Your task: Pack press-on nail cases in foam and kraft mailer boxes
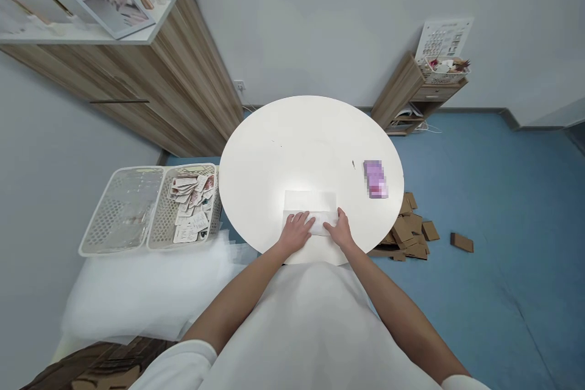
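Observation:
A white flat sheet or envelope (309, 201) lies on the near part of the round white table (292, 140). Both my hands rest on its near edge. My left hand (297, 231) lies with fingers spread flat on it. My right hand (339, 229) presses the sheet beside the left hand, fingers bent slightly down. Between the two hands a small folded part of the white sheet shows.
A blurred purple object (375, 178) lies on the table's right side. Two white baskets (150, 207) stand at the left, one filled with small cards. Cardboard pieces (411, 231) lie on the blue floor at the right. Wooden cabinets stand against the back wall.

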A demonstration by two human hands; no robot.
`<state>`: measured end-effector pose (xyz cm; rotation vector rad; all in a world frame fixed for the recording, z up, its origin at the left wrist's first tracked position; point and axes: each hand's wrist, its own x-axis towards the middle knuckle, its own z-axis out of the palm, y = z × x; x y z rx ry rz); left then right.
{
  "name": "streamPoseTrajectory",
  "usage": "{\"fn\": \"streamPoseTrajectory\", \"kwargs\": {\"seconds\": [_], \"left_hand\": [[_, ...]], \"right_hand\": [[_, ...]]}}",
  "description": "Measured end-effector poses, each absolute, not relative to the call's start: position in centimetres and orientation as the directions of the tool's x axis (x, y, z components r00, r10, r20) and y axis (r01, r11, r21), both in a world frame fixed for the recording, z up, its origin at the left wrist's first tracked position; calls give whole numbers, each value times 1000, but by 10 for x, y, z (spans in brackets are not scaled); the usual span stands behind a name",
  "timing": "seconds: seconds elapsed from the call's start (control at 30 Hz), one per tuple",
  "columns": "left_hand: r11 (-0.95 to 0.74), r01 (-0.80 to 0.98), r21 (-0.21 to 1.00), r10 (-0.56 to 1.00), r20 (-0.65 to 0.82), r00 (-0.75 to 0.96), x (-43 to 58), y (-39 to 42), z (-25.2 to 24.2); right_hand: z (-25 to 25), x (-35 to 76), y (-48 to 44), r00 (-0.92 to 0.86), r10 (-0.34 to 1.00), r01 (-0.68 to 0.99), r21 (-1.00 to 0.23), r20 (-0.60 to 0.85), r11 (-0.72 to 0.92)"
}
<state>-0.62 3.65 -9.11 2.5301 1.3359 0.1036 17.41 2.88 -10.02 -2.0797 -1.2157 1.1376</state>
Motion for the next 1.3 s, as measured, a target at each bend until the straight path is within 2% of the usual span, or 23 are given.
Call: {"fn": "streamPoseTrajectory", "kwargs": {"seconds": [0.13, 0.27, 0.43, 0.6, 0.73, 0.87, 0.97, 1.13, 1.23, 1.3], "left_hand": [[-545, 805, 234, 819, -60, 571, -3, 35, -100], [-556, 803, 214, 815, -46, 577, -5, 36, -102], [-559, 799, 223, 814, -40, 580, -6, 34, -103], [-552, 782, 290, 805, -59, 591, -2, 38, -101], [-495, 783, 377, 819, -99, 565, 8, 40, -99], [-396, 795, 460, 849, -147, 508, 11, 37, -94], [-377, 795, 476, 870, -112, 480, 8, 33, -87], [-567, 721, 398, 762, -81, 643, 3, 27, -79], [-598, 728, 336, 741, -114, 661, 2, 26, -79], [-606, 729, 317, 736, -125, 666, 1, 26, -81]], "right_hand": [[-98, 177, 37, 252, 818, 466, -676, -517, -571], [-95, 180, 33, 286, 837, 606, -588, -466, -535], [-93, 172, 16, 236, 901, 562, -705, -365, -433], [-96, 172, 17, 376, 831, 475, -684, -410, -553], [-93, 174, 27, 400, 832, 454, -706, -384, -544], [-86, 161, 32, 211, 875, 356, -799, -436, -485], [-84, 154, 35, 88, 883, 307, -830, -462, -465], [-85, 160, 39, 55, 895, 343, -833, -444, -434], [-83, 170, 37, 42, 912, 394, -832, -409, -391], [-83, 174, 33, 28, 934, 492, -808, -355, -322]]}}
